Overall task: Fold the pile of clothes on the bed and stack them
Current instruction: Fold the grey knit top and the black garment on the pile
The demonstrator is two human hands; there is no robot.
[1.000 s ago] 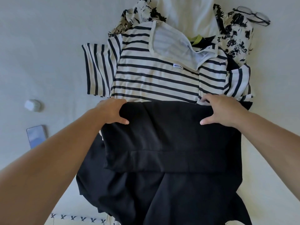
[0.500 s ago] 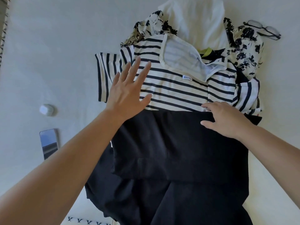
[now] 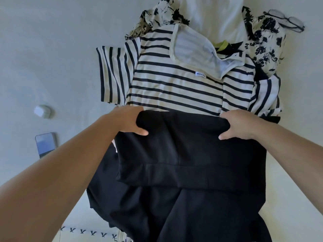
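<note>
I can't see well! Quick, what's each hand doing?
Left hand: grips the black garment at its far edge.
Right hand: grips the same edge.

The bed (image 3: 52, 49) bears clothes (image 3: 174, 84), phone (image 3: 45, 144), glasses (image 3: 286, 20).

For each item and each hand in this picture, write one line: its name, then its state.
Left hand: grips the black garment's far left corner.
Right hand: grips its far right corner.
Black garment: partly folded, far edge overlapping the striped shirt.
Striped shirt: spread flat, unfolded.
Floral garment: crumpled, unfolded.
White garment: unfolded, under the shirt.
Glasses: lying on the bed.
Phone: screen up.
</note>
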